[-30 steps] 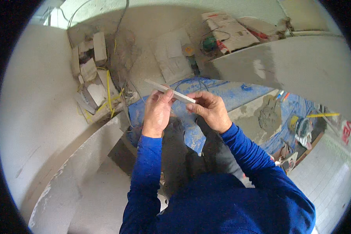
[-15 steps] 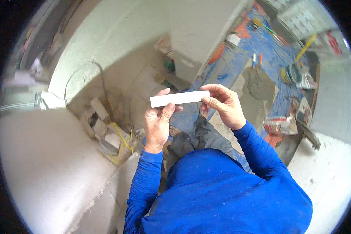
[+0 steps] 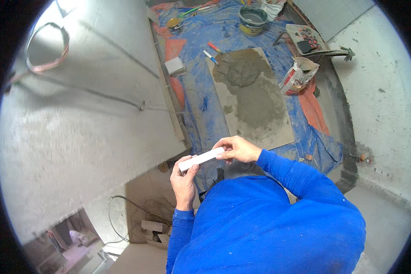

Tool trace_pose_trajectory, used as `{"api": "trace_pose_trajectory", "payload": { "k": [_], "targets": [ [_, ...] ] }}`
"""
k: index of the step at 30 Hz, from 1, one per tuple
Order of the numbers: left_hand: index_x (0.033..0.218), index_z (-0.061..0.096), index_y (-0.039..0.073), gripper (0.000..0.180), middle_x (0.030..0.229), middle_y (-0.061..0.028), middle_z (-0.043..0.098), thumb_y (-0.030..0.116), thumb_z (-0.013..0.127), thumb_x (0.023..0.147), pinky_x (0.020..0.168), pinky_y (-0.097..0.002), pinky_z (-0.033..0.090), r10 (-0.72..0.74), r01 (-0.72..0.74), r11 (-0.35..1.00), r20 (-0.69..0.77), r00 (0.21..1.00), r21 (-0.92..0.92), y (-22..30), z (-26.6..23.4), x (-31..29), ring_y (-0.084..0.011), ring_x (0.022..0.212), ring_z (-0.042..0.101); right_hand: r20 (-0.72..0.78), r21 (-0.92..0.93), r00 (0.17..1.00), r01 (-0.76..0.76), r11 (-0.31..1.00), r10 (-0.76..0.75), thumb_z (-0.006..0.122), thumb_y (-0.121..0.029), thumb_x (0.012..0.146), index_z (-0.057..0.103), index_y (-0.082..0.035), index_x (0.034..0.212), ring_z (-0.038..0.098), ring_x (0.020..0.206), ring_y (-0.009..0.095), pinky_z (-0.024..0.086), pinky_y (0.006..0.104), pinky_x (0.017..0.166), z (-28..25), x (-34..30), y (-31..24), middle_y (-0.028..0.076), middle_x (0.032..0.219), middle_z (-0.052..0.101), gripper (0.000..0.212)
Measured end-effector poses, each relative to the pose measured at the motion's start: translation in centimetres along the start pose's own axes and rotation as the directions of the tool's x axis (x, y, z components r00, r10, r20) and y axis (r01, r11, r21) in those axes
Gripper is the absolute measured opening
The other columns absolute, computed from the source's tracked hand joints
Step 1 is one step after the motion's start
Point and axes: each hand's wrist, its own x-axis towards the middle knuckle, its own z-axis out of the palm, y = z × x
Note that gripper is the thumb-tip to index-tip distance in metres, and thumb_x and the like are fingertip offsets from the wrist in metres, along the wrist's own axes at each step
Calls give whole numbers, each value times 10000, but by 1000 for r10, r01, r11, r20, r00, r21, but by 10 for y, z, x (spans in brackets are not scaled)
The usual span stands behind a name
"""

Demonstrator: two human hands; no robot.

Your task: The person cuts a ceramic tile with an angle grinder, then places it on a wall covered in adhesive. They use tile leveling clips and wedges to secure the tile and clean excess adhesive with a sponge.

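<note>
A narrow white tile strip [image 3: 202,159] is held in front of my body, tilted with its right end farther from me. My left hand [image 3: 183,186] grips its left end, thumb on the near side and fingers on the far side. At the other end, my right hand [image 3: 241,150] pinches the strip between thumb and fingers. Beyond the hands, wet grey mortar [image 3: 246,75] is spread over a pale board [image 3: 282,136] on the floor.
Blue sheeting [image 3: 198,84] covers the floor around the board. A bucket [image 3: 253,20], a torn bag [image 3: 299,76] and a low stand [image 3: 317,41] are to the far right. White tiles [image 3: 174,66] lie beside the left wall [image 3: 91,132], with cables hanging there.
My view has swung right, bringing the mortar board nearer the middle. The strip, still in both hands, has gone from nearly level to slanting up to the right.
</note>
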Motion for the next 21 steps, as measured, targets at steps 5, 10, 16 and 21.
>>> {"api": "trace_pose_trajectory", "payload": {
  "k": [5, 10, 16, 21],
  "targets": [
    [1262, 601, -31, 406, 1195, -154, 706, 85, 784, 919, 954, -359, 589, -56, 79, 984, 142, 988, -158, 19, 58, 100, -212, 1058, 687, -291, 141, 956, 73, 987, -29, 745, -77, 939, 648, 32, 1217, 643, 706, 105, 541, 268, 621, -73, -3, -44, 65, 913, 715, 314],
    [1196, 650, -12, 380, 1099, -100, 710, 34, 820, 859, 894, -341, 578, -214, 182, 976, 371, 903, 122, 8, 92, 179, -186, 994, 690, -513, 199, 857, 163, 966, -39, 742, -40, 929, 643, 31, 1170, 647, 702, 100, 542, 256, 607, -116, -11, -44, 58, 902, 706, 271],
    [1074, 722, 55, 375, 998, -62, 728, 166, 902, 763, 868, -335, 527, -597, -383, 573, 690, 410, 724, 3, 152, 279, -189, 954, 671, -661, 257, 748, 157, 953, 55, 707, -9, 942, 624, 14, 1175, 634, 680, 96, 529, 247, 584, -133, -7, -27, 56, 865, 696, 249],
    [1142, 708, 48, 402, 982, -124, 742, 261, 839, 827, 846, -354, 535, -618, -630, 509, 759, 205, 586, 49, 203, 360, -238, 885, 693, -741, 19, 671, 54, 998, -22, 727, -19, 931, 641, -13, 1171, 596, 684, 70, 477, 256, 573, -166, 51, -96, 17, 849, 687, 254]
  ]
}}
